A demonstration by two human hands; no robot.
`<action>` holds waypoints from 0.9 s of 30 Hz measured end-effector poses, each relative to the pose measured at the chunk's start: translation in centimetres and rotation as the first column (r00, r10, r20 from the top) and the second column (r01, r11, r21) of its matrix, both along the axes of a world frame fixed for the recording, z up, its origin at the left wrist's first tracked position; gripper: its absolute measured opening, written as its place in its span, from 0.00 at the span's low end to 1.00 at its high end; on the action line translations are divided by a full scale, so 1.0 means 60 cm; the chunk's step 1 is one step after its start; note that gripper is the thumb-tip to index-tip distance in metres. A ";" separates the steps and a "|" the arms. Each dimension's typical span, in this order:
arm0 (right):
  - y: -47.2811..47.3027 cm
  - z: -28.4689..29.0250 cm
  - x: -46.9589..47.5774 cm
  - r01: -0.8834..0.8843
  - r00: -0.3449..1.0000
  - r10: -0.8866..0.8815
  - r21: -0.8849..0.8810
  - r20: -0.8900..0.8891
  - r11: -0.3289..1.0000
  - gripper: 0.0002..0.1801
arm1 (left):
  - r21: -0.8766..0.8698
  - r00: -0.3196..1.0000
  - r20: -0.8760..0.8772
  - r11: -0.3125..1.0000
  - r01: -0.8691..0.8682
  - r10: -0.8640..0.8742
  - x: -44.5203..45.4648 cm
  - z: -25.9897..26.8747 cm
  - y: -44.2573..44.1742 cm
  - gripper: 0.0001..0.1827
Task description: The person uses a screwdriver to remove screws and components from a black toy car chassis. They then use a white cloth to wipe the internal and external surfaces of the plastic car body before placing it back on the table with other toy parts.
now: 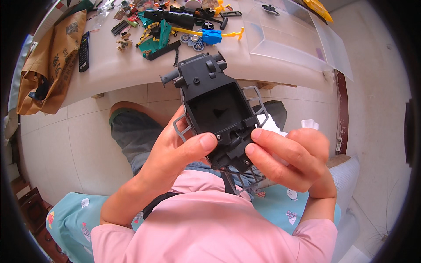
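Observation:
A black plastic toy vehicle body point(218, 108) with grey side rails and an open rectangular recess is held above my lap. My left hand point(177, 151) grips its left side, thumb on the top face beside a screw. My right hand point(289, 154) has its fingertips on the right edge of the lower section; a white tissue point(271, 125) shows behind that hand. Grey lattice bars point(245, 180) stick out at the body's lower end. Beyond it, on the table, lie a black toy scope point(171, 18), green plastic pieces point(164, 34) and a blue and yellow toy point(211, 36).
The covered table point(125, 74) spans the front. A brown paper bag point(62, 56) and a black remote control point(84, 52) lie at its left. A translucent plastic bin point(289, 59) is at the right. A patterned seat cover point(79, 213) lies beneath the person.

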State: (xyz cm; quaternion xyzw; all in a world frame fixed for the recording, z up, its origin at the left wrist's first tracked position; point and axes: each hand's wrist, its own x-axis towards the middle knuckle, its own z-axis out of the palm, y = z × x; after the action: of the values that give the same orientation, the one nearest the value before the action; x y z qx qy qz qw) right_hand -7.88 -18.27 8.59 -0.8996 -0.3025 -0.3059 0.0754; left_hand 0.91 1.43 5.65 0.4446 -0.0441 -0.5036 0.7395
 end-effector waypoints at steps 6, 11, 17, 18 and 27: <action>0.008 -0.004 0.008 0.103 0.974 -0.061 0.187 -0.218 0.977 0.11 | 0.029 0.997 0.011 0.997 -0.073 0.072 0.002 -0.001 -0.004 0.37; 0.008 -0.003 0.003 0.165 0.957 -0.118 0.167 -0.264 0.972 0.12 | 0.015 0.988 0.074 0.991 -0.136 0.134 0.004 -0.018 -0.007 0.36; 0.003 -0.012 0.034 0.183 0.940 -0.020 0.455 -0.341 0.871 0.12 | 0.016 0.987 0.056 0.988 -0.152 0.151 0.014 -0.033 -0.004 0.36; 0.000 -0.014 0.045 0.190 0.932 0.016 0.524 -0.363 0.830 0.12 | -0.004 0.986 0.050 0.988 -0.157 0.157 0.017 -0.037 -0.004 0.36; 0.017 -0.033 0.161 0.398 0.915 -0.249 0.601 -0.318 0.693 0.10 | 0.005 0.961 0.212 0.983 -0.182 0.177 0.048 -0.086 0.034 0.37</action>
State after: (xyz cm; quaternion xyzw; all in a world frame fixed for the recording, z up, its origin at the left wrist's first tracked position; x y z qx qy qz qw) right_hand 1.81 -17.24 6.61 -0.8818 -0.0023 -0.3030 0.3613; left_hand 3.81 3.47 0.52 0.5066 -0.0754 -0.3852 0.7676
